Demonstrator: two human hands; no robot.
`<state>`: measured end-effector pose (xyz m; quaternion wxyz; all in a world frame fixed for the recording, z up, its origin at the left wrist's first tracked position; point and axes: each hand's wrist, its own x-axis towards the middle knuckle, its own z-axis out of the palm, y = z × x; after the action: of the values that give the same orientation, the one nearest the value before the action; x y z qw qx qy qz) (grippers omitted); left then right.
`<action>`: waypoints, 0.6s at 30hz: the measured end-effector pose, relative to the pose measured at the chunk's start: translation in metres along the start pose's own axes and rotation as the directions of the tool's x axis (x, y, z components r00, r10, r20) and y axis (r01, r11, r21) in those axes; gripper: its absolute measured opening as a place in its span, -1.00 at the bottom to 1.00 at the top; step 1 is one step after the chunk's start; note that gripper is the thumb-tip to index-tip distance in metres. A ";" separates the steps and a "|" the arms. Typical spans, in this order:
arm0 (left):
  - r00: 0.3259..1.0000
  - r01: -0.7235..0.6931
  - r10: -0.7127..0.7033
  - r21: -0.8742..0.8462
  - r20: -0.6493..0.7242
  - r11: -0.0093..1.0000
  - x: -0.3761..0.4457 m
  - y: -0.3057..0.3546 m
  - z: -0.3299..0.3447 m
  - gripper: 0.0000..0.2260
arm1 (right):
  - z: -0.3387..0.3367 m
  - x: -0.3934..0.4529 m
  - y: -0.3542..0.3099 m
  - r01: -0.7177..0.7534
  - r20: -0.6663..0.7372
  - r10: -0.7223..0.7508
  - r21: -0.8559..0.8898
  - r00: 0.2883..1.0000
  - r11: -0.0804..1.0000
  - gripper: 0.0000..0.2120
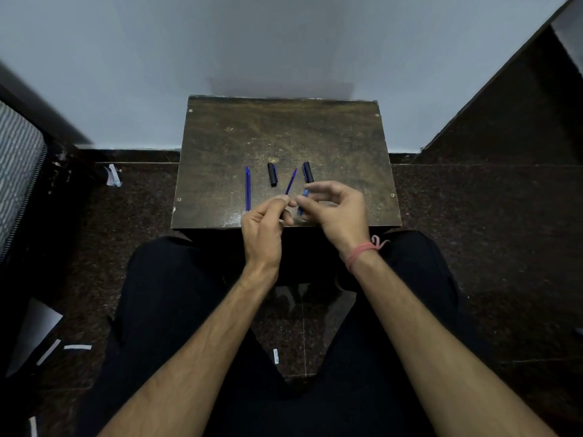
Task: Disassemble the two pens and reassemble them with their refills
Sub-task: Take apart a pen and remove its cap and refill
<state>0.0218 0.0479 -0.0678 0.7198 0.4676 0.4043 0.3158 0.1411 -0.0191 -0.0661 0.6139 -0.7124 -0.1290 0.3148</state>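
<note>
On the small brown table [284, 134] lie a blue pen barrel [248, 188] at the left and two black caps, one cap [272, 174] in the middle and the other cap [308, 172] to its right. My left hand [263, 227] pinches the near end of a thin blue refill [291, 182] that points up and away. My right hand [334, 209] holds a second blue barrel [303, 201] between thumb and fingers; most of it is hidden by the fingers. The two hands meet above the table's near edge.
The table stands against a pale wall on a dark speckled floor. My legs in dark trousers are under the near edge. Paper scraps [77, 346] lie on the floor at the left, beside a striped object [15, 171].
</note>
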 end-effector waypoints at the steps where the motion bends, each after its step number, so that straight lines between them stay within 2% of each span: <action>1: 1.000 -0.011 0.011 -0.010 -0.028 1.000 0.002 0.000 -0.002 -0.64 | 0.010 0.001 0.000 0.016 -0.006 -0.017 -0.084 1.000 0.996 -0.72; 3: 0.998 -0.031 0.030 -0.025 -0.063 0.999 0.004 0.001 -0.005 -0.59 | 0.028 0.004 0.000 0.056 -0.025 -0.065 -0.259 0.998 0.964 -0.69; 7: 0.993 -0.055 0.048 -0.060 -0.108 0.997 0.006 0.002 -0.009 -0.67 | 0.048 0.015 0.000 0.098 -0.064 -0.151 -0.504 0.987 0.858 -0.73; 13: 0.993 -0.053 0.047 -0.059 -0.107 0.997 0.007 0.002 -0.008 -0.62 | 0.055 0.024 0.002 0.146 -0.022 -0.213 -0.659 0.977 0.738 -0.79; 18: 0.995 -0.051 0.045 -0.059 -0.091 0.997 0.006 0.001 -0.006 -0.63 | 0.056 0.024 0.002 0.167 0.005 -0.228 -0.695 0.974 0.699 -0.85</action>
<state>0.0194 0.0559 -0.0696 0.7070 0.4403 0.4151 0.3660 0.1256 0.0387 -0.0777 0.3388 -0.8838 -0.2875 0.1467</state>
